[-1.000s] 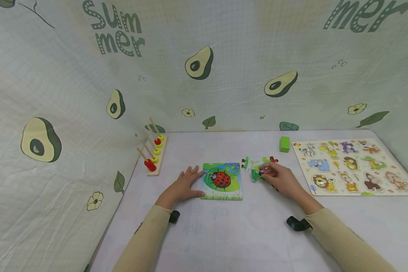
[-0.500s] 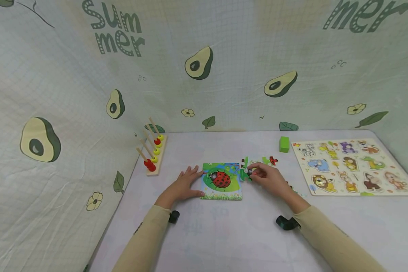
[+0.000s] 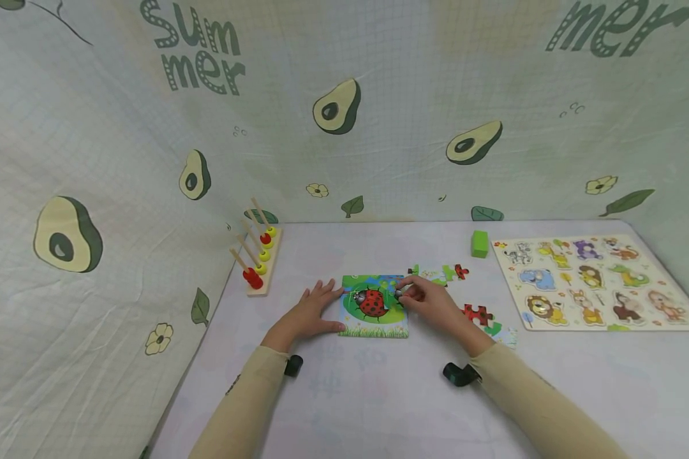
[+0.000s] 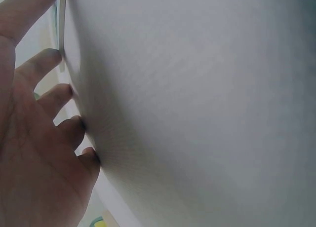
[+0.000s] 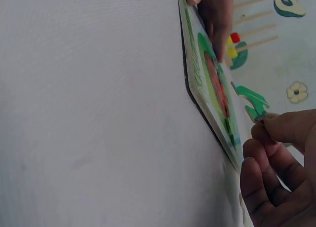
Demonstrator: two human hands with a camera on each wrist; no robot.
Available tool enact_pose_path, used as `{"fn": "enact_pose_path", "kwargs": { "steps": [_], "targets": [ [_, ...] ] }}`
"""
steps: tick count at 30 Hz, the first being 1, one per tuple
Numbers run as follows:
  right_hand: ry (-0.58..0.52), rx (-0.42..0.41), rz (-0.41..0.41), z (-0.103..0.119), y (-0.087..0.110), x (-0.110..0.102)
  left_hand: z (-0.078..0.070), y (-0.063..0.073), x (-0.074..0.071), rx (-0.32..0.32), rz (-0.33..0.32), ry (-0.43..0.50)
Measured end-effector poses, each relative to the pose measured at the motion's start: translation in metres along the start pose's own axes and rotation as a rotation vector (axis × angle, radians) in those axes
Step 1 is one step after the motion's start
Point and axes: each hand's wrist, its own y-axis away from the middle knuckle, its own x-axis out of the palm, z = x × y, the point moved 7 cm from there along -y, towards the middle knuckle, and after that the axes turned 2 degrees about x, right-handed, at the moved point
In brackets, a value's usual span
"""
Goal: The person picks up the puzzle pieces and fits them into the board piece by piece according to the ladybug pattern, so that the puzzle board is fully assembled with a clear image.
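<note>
A square ladybug puzzle board (image 3: 373,305) lies flat on the table. My left hand (image 3: 310,313) rests at its left edge with fingers spread, the thumb and a finger touching the side. Between thumb and fingertips my right hand (image 3: 433,305) pinches a green puzzle piece (image 5: 253,101), held over the board's right side. In the right wrist view the piece is tilted and raised above the board's surface. Loose puzzle pieces (image 3: 478,314) with red and green print lie right of the right hand, and more puzzle pieces (image 3: 458,272) lie behind it.
At the back left stands a wooden bead counter (image 3: 268,261) with upright pegs and red and yellow beads. A green block (image 3: 479,244) sits at the back right. Beside it lies a large animal puzzle board (image 3: 600,280). A printed cloth (image 3: 402,172) hangs behind the table.
My right hand has moved left with the puzzle piece, from among the loose pieces to over the board. Pieces behind it have come into sight. The left hand has stayed in place.
</note>
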Motion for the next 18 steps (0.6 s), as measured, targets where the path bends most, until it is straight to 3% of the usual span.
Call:
{"fn": "enact_pose_path", "kwargs": {
  "steps": [18],
  "targets": [
    [-0.002,-0.047,0.027,0.022,-0.019,0.039,-0.003,0.003,-0.003,-0.001,0.003,0.028]
  ]
}}
